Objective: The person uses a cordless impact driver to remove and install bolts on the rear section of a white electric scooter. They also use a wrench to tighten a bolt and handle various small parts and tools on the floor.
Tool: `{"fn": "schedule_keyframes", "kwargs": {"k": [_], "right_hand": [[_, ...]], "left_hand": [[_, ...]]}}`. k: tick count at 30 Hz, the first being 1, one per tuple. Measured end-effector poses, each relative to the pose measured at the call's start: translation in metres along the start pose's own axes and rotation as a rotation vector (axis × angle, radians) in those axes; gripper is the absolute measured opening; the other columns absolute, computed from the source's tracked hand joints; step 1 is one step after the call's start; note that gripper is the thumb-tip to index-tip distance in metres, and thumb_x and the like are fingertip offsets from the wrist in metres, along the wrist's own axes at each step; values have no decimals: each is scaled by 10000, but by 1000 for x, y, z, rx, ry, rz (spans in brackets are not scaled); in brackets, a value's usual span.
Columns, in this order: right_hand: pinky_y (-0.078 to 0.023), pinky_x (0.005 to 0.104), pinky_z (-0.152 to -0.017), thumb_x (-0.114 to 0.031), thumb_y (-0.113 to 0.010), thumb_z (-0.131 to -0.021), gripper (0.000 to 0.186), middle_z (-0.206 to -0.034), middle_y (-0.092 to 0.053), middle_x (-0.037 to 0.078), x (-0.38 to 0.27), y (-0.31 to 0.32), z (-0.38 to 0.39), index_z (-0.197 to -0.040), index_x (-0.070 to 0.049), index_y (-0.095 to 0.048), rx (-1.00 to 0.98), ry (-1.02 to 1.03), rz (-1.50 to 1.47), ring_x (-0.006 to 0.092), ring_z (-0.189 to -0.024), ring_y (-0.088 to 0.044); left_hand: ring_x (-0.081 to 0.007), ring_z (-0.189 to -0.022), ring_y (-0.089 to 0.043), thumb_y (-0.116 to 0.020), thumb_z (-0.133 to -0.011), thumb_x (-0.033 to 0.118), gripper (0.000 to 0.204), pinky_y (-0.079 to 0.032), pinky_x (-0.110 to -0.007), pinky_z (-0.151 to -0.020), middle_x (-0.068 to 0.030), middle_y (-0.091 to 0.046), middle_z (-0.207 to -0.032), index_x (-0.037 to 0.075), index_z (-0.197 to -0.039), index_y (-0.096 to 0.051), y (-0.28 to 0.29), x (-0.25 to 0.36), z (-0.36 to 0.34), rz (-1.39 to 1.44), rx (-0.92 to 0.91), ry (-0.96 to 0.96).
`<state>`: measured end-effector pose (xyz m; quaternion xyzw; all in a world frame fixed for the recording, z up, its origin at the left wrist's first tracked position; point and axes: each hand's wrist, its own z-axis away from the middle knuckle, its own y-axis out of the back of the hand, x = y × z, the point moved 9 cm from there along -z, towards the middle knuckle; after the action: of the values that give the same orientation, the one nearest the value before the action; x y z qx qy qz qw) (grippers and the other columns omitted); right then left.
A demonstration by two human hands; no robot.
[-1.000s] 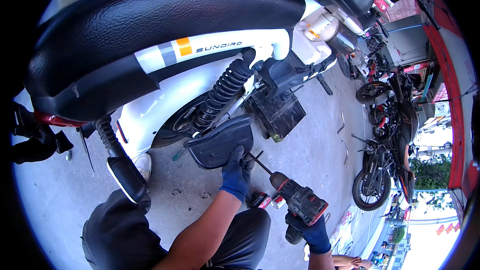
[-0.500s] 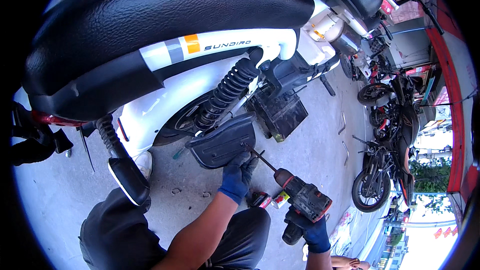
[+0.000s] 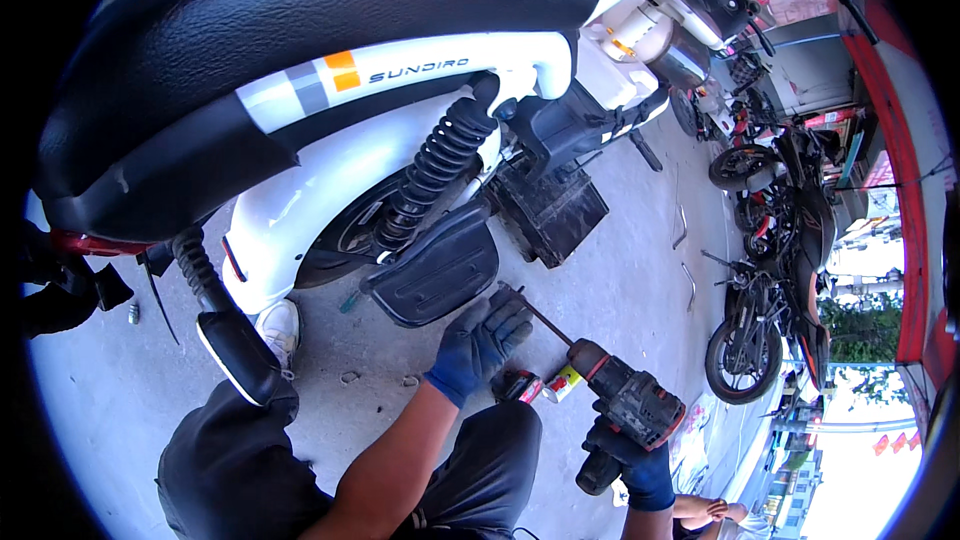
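Observation:
In my right hand [image 3: 635, 460], gloved in dark blue and black, is a black cordless drill [image 3: 640, 400] with a reddish collar. Its long thin bit [image 3: 548, 322] slants up and left. My gloved left hand [image 3: 482, 338] is turned partly palm up, fingers apart beside the bit's tip. Something small and dark at that tip is too small to name. Just beyond these fingers is a black ribbed footboard [image 3: 435, 275] on the side of a white scooter [image 3: 320, 170]. The bit's tip stands apart from the footboard.
A black coil shock absorber [image 3: 435, 165] rises above the footboard. A black box [image 3: 550, 210] sits on the concrete beyond it. Near my knee lie a red-and-black object [image 3: 518, 387] and a yellow-red can [image 3: 562, 383]. Several parked motorcycles [image 3: 745, 350] line the right.
The drill has moved slightly right and down, and its bit has come away from the footboard. My left hand has shifted right and its fingers have opened beside the bit.

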<state>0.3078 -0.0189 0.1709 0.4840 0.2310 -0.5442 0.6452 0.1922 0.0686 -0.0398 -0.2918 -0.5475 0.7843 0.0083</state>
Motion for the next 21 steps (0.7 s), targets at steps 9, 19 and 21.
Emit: {"fn": "schedule_keyframes", "kwargs": {"k": [9,19,21], "right_hand": [[-522,304,-610,9,-702,-674,403,-853,-616,77,30,14,22,-1054,9,-566,29,-51,-61,163,-699,-618],[-491,288,-727,-72,-744,-662,449,-904,-647,53,-9,45,21,-1079,-45,-580,-277,195,799,142,-797,-616],[-485,286,-691,-45,-733,-646,419,-853,-636,53,-10,51,16,-1037,-29,-584,-200,59,650,125,-749,-603]], "left_hand": [[-225,-948,-601,-549,-891,125,243,-539,-361,-810,-105,-595,-1070,57,-1124,-547,16,-5,-5,-220,54,-38],[-255,-979,-605,-527,-898,103,235,-559,-355,-796,-167,-580,-1097,9,-1114,-543,13,-3,9,-614,50,216],[-264,-989,-603,-523,-900,101,231,-557,-363,-806,-178,-574,-1115,1,-1107,-545,14,-8,8,-568,79,189]]}}
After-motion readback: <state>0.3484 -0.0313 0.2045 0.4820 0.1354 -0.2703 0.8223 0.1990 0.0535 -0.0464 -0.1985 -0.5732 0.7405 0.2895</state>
